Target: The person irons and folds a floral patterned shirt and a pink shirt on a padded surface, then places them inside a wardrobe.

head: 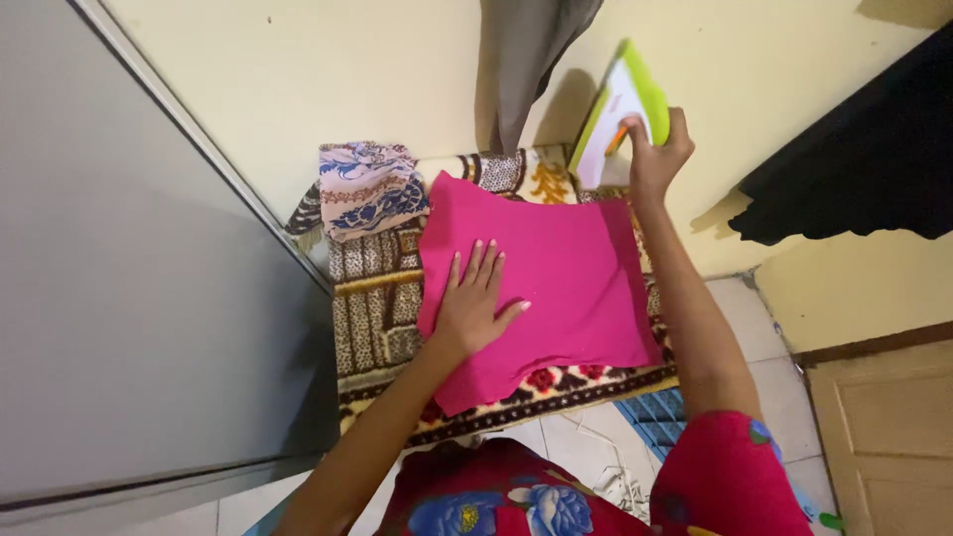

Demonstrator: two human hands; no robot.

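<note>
While my left hand [475, 303] lies spread flat on the soft, limp pink cloth [541, 283] over the patterned blanket [372, 298], my right hand [655, 149] grips the heavier green-and-white iron [620, 109] by its handle.

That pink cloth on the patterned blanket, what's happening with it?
A person presses their left hand flat on the pink cloth, which lies spread over a patterned blanket. Their right hand grips a green and white iron, standing on end at the far edge of the blanket by the wall. A folded printed cloth sits beside the pink one.
</note>
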